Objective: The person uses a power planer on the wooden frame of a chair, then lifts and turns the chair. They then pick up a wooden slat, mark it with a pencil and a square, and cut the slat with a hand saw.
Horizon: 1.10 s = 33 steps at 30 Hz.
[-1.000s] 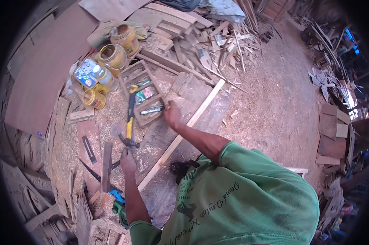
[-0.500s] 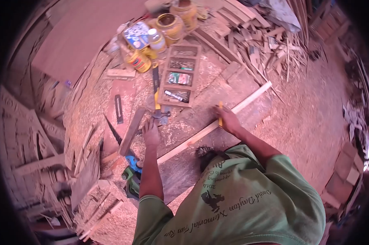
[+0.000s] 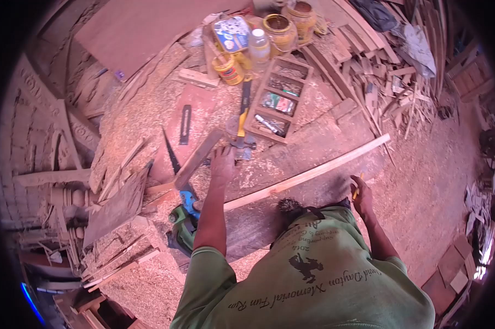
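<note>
On the sawdust-strewn bench | left hand (image 3: 223,163) spread flat, now just under hammer (image 3: 242,118) head — holding nothing | right hand (image 3: 362,196) has drawn back off long wooden strip (image 3: 307,174), fingers pinched on yellow pencil (image 3: 357,187) — strip across the bench's near edge, marking likely done.

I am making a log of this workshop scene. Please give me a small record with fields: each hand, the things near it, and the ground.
left hand: flat on the board, beside the hammer head
right hand: holds a pencil
wood strip: long, lies slanted between both hands
tray: wooden, with compartments, right of the hammer
cans: stand above the hammer
ground: covered in sawdust
</note>
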{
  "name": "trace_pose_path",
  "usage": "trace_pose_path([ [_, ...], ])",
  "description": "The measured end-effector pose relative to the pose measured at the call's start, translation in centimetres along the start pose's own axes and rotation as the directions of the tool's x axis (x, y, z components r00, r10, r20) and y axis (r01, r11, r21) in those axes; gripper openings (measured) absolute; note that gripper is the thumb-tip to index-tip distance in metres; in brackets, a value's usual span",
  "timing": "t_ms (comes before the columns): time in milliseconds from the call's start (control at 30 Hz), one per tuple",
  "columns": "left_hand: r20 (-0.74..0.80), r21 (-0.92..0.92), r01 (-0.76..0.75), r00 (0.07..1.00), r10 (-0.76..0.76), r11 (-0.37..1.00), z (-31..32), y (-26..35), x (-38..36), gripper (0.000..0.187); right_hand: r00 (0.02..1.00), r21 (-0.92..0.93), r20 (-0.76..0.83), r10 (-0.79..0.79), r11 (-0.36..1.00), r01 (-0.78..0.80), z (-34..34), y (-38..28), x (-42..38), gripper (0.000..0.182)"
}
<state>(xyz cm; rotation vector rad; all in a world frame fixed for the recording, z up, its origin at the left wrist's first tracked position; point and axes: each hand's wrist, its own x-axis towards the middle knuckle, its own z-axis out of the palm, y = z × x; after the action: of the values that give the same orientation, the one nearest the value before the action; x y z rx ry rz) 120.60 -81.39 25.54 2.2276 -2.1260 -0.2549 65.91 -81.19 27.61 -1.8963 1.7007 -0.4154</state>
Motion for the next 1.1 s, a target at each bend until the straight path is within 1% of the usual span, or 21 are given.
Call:
trace_pose_path([
  [33, -0.016, -0.016, 0.003, 1.000, -0.004, 1.000, -0.6, 0.0, -0.1, 0.066, 0.999, -0.002, 0.029, 0.036, 0.999, -0.036, 0.2, 0.3, 0.0, 0.032],
  [100, -0.046, -0.046, 0.000, 0.999, -0.002, 0.999, -1.3, 0.7, 0.1, 0.062, 0.994, -0.003, -0.083, -0.077, 0.997, 0.077, 0.9, 2.1, -0.2, 0.031],
  [133, -0.019, 0.002, -0.013, 1.000, 0.013, 1.000, -1.7, 1.1, 0.5, 0.059, 0.997, 0.027, -0.071, -0.013, 1.000, 0.015, 0.7, 2.1, -0.4, 0.035],
  [200, 0.037, 0.084, -0.038, 0.999, 0.035, 0.996, -2.2, 1.8, 1.4, 0.054, 0.987, 0.019, -0.136, -0.081, 0.996, 0.084, 0.7, 2.2, -0.7, 0.033],
  [233, 0.048, 0.109, -0.015, 0.999, 0.009, 0.994, -1.8, 1.9, 1.8, 0.055, 0.981, 0.008, -0.160, -0.113, 0.993, 0.116, 0.7, 2.6, -1.0, 0.033],
  [333, 0.082, 0.156, 0.054, 0.994, -0.067, 0.986, -1.4, 2.8, 2.7, 0.055, 0.971, -0.001, -0.195, -0.137, 0.990, 0.139, 0.9, 3.7, -1.8, 0.031],
  [433, 0.050, 0.251, 0.042, 0.997, -0.056, 0.967, 2.5, 2.4, 3.0, 0.051, 0.974, 0.056, -0.208, -0.091, 0.993, 0.105, 0.8, 4.8, -3.0, 0.030],
  [467, 0.024, 0.307, 0.023, 0.999, -0.032, 0.952, 3.2, 2.5, 3.0, 0.041, 0.974, 0.070, -0.211, -0.081, 0.993, 0.098, 0.7, 5.2, -3.3, 0.029],
  [567, 0.056, 0.321, -0.001, 0.998, -0.018, 0.947, 0.7, 4.3, 2.0, 0.032, 0.972, 0.102, -0.230, -0.055, 0.992, 0.080, 0.4, 6.3, -4.2, 0.029],
  [600, 0.020, 0.371, -0.058, 0.998, 0.055, 0.927, -0.2, 4.4, 1.1, 0.028, 0.971, 0.107, -0.235, -0.052, 0.991, 0.079, 0.2, 6.8, -4.5, 0.029],
  [667, -0.077, 0.350, -0.160, 0.977, 0.198, 0.923, -1.4, 3.2, -1.0, 0.029, 0.972, 0.136, -0.233, -0.024, 0.989, 0.057, 0.0, 8.4, -4.9, 0.029],
  [733, -0.095, 0.251, -0.298, 0.939, 0.329, 0.921, -5.0, 2.9, -3.8, 0.030, 0.974, 0.160, -0.228, 0.019, 0.987, 0.018, -0.8, 9.3, -5.1, 0.029],
  [800, 0.000, 0.145, -0.257, 0.966, 0.260, 0.955, -9.5, 4.5, -6.7, 0.032, 0.974, 0.212, -0.212, 0.082, 0.977, -0.036, -1.3, 10.6, -5.3, 0.031],
  [867, -0.089, 0.123, -0.162, 0.981, 0.174, 0.979, -12.2, 4.6, -9.2, 0.032, 0.980, 0.242, -0.162, 0.114, 0.968, -0.073, -1.8, 11.8, -5.5, 0.034],
  [900, -0.279, -0.056, -0.094, 0.957, 0.075, 0.994, -12.0, 3.8, -10.6, 0.031, 0.982, 0.250, -0.135, 0.133, 0.964, -0.096, -2.3, 12.7, -5.8, 0.035],
  [933, -0.434, -0.253, -0.053, 0.899, -0.065, 0.966, -11.4, 3.8, -11.9, 0.030, 0.982, 0.256, -0.120, 0.146, 0.960, -0.112, -2.7, 13.2, -6.0, 0.037],
  [967, -0.398, -0.490, 0.081, 0.865, -0.305, 0.868, -12.8, 6.2, -12.9, 0.030, 0.982, 0.276, -0.083, 0.170, 0.951, -0.142, -3.0, 13.6, -6.3, 0.036],
  [1000, -0.297, -0.697, 0.192, 0.799, -0.523, 0.691, -15.0, 9.3, -13.4, 0.031, 0.979, 0.287, -0.053, 0.195, 0.942, -0.172, -3.4, 14.3, -6.5, 0.036],
  [1033, -0.245, -0.783, 0.224, 0.747, -0.618, 0.580, -15.1, 10.8, -13.6, 0.035, 0.975, 0.293, -0.028, 0.219, 0.935, -0.201, -3.9, 15.4, -6.9, 0.036],
  [1067, -0.219, -0.870, 0.160, 0.720, -0.658, 0.466, -12.5, 10.0, -13.7, 0.037, 0.974, 0.299, -0.068, 0.215, 0.936, -0.185, -3.7, 17.0, -7.8, 0.035],
  [1100, -0.146, -0.933, 0.135, 0.703, -0.696, 0.332, -11.8, 12.4, -13.2, 0.038, 0.973, 0.303, -0.105, 0.204, 0.939, -0.164, -3.2, 18.8, -8.7, 0.035],
])
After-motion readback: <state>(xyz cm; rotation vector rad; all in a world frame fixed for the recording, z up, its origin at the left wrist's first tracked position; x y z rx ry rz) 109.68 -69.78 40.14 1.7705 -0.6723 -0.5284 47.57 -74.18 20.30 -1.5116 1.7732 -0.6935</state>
